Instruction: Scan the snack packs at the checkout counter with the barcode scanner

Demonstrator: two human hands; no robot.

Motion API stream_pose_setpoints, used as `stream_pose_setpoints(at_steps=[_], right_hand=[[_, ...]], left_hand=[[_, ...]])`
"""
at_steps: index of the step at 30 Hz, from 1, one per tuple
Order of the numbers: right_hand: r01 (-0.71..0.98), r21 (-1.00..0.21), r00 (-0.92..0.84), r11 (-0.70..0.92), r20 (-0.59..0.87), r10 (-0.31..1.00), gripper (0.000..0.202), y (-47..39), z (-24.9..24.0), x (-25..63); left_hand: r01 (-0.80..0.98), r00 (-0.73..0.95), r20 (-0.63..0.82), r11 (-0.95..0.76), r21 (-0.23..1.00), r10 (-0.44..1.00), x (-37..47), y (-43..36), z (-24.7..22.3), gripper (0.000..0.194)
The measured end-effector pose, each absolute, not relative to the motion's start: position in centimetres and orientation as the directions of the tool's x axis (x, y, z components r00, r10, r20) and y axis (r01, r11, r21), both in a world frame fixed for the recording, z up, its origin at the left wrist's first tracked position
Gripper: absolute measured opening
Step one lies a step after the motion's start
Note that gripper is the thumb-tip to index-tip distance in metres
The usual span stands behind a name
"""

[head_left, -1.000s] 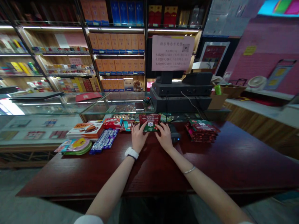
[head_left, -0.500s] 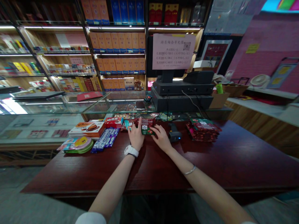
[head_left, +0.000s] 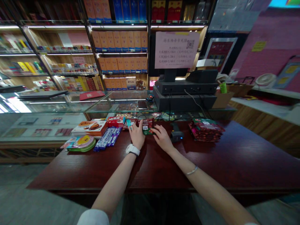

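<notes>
Between my two hands, near the back of the counter, is a dark red and green chocolate packet (head_left: 147, 127) whose print reads "almond dark". My left hand (head_left: 137, 135), with a white watch on its wrist, has its thumb along the packet's left edge. Its other fingers reach over a red and teal packet (head_left: 128, 123) just beside it. The fingertips of my right hand (head_left: 162, 138) press on the packet's right edge. Close to the right hand stands a black barcode scanner (head_left: 176, 135). Further right lies a stack of similar red and green packets (head_left: 206, 129).
To the left are blue-purple wrapped bars (head_left: 108, 139), red and white packs (head_left: 115, 121), an orange and white snack box (head_left: 89, 128) and round colourful packages (head_left: 81, 143). Behind the wooden counter (head_left: 164, 175) stand a glass case (head_left: 117, 106) and a monitor bearing a paper sign (head_left: 176, 50).
The whole view has shifted slightly, so things appear a little further right. Both hands stay at the chocolate packet, which looks turned or tilted a little.
</notes>
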State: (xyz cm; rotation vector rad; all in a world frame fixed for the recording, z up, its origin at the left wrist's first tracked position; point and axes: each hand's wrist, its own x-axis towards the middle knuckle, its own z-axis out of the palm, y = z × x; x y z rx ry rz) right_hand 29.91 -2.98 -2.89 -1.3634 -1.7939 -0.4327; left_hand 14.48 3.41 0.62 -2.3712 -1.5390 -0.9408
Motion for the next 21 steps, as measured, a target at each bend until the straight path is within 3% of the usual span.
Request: stream_pose_setpoints(at_steps=[4,7,12,17,21], right_hand=[[0.908,-0.245,-0.036,0.34,0.762,0.646,0.055,-3.0,-2.4,30.2],[0.918,-0.269,0.0,0.291,0.734,0.679,0.082,-3.1,-1.7,30.7],[0.974,-0.185,0.029,0.129,0.67,0.742,0.112,-3.2,-1.4,31.5],[0.983,-0.186,0.117,0.013,0.671,0.732,0.119,-3.1,-1.7,31.6],[0.981,-0.18,0.07,0.071,0.671,0.738,0.105,-3.3,-1.6,31.6]], left_hand=[[0.845,0.284,0.661,-0.507,0.17,0.694,14.3,3.5,0.7,0.066],[0.823,0.319,0.678,-0.549,0.148,0.662,14.3,3.8,0.5,0.066],[0.78,0.387,0.677,-0.614,0.121,0.626,14.6,3.7,0.2,0.066],[0.755,0.403,0.684,-0.643,0.127,0.608,14.7,3.4,0.5,0.065],[0.732,0.432,0.675,-0.67,0.124,0.598,14.7,3.4,0.4,0.067]])
